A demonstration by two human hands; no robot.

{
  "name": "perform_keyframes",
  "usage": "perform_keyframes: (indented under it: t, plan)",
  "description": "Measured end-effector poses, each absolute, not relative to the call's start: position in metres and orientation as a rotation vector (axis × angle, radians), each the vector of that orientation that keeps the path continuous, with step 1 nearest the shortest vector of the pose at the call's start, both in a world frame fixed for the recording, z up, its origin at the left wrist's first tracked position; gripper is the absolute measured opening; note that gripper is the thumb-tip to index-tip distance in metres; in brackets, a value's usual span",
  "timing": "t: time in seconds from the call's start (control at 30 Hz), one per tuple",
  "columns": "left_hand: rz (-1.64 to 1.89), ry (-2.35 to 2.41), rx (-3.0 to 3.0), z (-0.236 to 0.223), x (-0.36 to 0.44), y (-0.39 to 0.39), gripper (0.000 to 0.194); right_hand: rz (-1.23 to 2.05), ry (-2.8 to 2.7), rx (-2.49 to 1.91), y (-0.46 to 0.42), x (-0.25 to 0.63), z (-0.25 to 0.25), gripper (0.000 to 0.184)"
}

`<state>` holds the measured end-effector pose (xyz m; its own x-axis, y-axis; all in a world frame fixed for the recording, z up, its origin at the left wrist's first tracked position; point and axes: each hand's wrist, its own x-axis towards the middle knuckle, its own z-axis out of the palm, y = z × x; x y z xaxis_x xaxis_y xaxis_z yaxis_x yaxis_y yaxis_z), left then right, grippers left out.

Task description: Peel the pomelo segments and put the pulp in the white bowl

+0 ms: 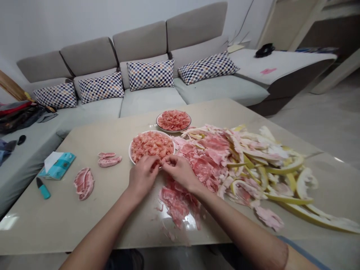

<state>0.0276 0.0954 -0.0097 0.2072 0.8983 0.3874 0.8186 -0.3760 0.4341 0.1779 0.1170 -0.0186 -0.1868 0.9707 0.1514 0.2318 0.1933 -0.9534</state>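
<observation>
My left hand (143,175) and my right hand (180,170) meet at the near rim of a white bowl (130,154). Fingertips of both are pinched together on a small piece of pink pomelo flesh, mostly hidden by the fingers. Peeled pomelo flesh (152,145) is heaped in the bowl. Behind it, a dark-rimmed plate (173,131) carries another heap of pink flesh (174,120). Beside and below my right hand lie torn pink membranes (209,157). To the left, a pomelo segment (83,183) and smaller segments (109,160) rest on the table.
Yellow-green pomelo rind strips (284,168) with white pith spread over the table's right side. A blue tissue pack (57,165) and a teal-handled knife with a dark blade or sheath (43,189) lie at the left. A grey sofa (152,101) with checked cushions stands beyond the table (112,217).
</observation>
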Motion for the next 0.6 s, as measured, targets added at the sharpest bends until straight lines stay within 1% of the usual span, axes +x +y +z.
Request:
perform_keyframes:
  t: [0.2,0.37,0.53,0.6]
  plan:
    - [0.899,1.712,2.318,-0.010,0.026,0.097,0.020,1.162,-1.466,-1.188,0.118,0.186,-0.007,0.012]
    - [0.935,1.667,2.297,-0.009,0.024,0.096,0.023,1.249,-1.430,-1.165,0.117,0.196,0.003,0.016]
    - [1.012,1.558,2.256,0.003,0.028,0.090,0.026,1.395,-1.451,-1.076,0.111,0.198,0.006,0.018]
    - [1.039,1.504,2.236,0.009,0.031,0.088,0.022,1.421,-1.452,-1.047,0.107,0.197,0.008,0.017]
